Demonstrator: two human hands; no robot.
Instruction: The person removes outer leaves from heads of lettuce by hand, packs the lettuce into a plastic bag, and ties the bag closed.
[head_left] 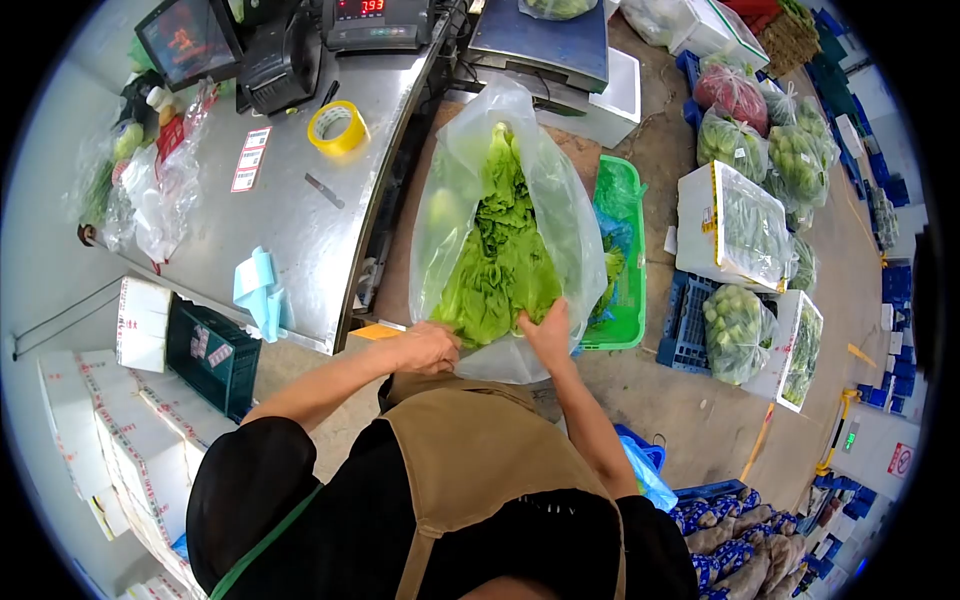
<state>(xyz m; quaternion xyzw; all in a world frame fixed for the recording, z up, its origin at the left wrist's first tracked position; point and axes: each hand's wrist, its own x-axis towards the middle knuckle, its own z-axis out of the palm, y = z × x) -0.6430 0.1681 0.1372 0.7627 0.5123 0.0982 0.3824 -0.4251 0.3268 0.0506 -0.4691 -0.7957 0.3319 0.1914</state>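
A large clear plastic bag (575, 215) lies in front of me, its near end close to my apron. Leafy green lettuce (500, 250) fills the middle of it, with the narrower end pointing away from me. My left hand (430, 347) is closed at the bag's near left edge, against the lettuce leaves; its fingertips are partly hidden. At the near right edge, my right hand (547, 335) pinches the bag, the thumb on top beside the leaves and the other fingers mostly out of sight.
Left is a metal table (290, 220) with yellow tape (336, 128), a small knife (324, 190) and a blue cloth (258, 290). A scale (540, 40) stands beyond the bag. Right are a green basket (628, 250), a foam box (715, 225) and bagged vegetables (738, 330).
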